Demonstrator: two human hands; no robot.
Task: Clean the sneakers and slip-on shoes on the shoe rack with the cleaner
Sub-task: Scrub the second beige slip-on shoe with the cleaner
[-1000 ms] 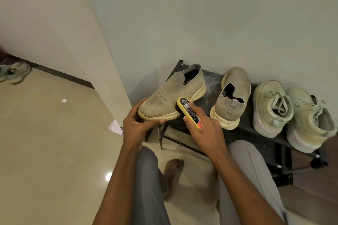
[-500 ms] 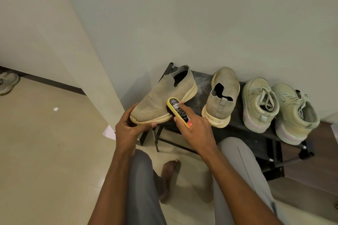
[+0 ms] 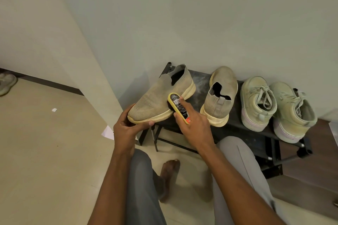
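My left hand (image 3: 128, 127) grips the toe of a beige knit slip-on shoe (image 3: 155, 100), held tilted over the left end of the black shoe rack (image 3: 237, 129). My right hand (image 3: 193, 124) holds a yellow shoe brush (image 3: 178, 107) with a black label, its bristle side pressed against the shoe's side near the sole. The matching slip-on (image 3: 219, 97) stands on the rack, heel toward me. To its right sit two pale green lace-up sneakers (image 3: 257, 102) (image 3: 292, 111).
The rack stands against a pale wall, with a wall corner (image 3: 102, 86) just left of it. My grey-trousered knees and a bare foot (image 3: 169, 168) are below. A paper scrap (image 3: 108, 132) lies on the tiled floor. Another shoe (image 3: 6, 84) lies far left.
My view has shifted, so the rack sits a little differently in frame. The brush has slid slightly along the slip-on's side. My left hand keeps its grip on the toe.
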